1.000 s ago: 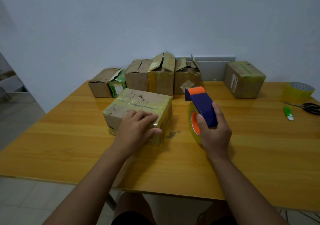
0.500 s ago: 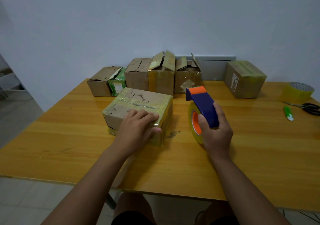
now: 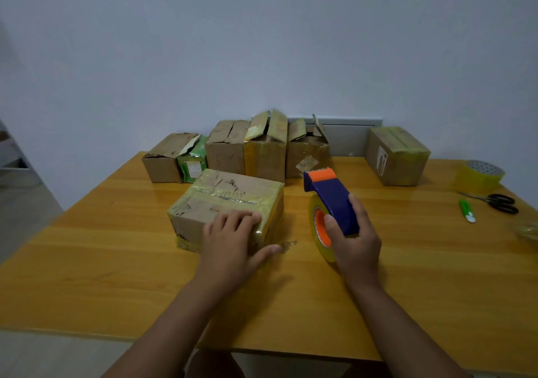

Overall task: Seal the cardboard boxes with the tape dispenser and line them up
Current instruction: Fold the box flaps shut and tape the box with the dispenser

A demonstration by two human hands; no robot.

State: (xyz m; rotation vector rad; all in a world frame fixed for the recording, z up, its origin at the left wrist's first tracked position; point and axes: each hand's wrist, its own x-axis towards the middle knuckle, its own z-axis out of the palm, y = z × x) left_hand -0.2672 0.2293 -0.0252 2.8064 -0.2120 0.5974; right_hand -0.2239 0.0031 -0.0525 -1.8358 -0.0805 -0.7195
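Looking at the big wooden table first, basically nothing has shifted over the last second. Same setup, same pose, so I'd guess the person is between strips, not mid-pull.

Biggest task item is the box right in front of them, left of center. It's wrapped in yellowish clear tape along the top seam and around the edges, brown card showing through with some scuffed patches. It looks pretty much sealed to me. The left hand lies flat over its near right corner, fingers spread on top and thumb down the side, pressing rather than gripping, same as a moment ago.

Along the far edge there's a row of boxes jammed side by side, several with flaps sticking up, so those aren't done yet. One sealed box sits apart on the far right, which is probably where the finished ones get lined up.

The tape dispenser is just right of the near box, not touching it. Blue body, orange tip, yellowish roll with an orange core, roll resting on the table. The right hand stays wrapped around its handle.

Small stuff on the right: a spare tape roll, scissors, a little green cutter.

My read is that this box moves over next.
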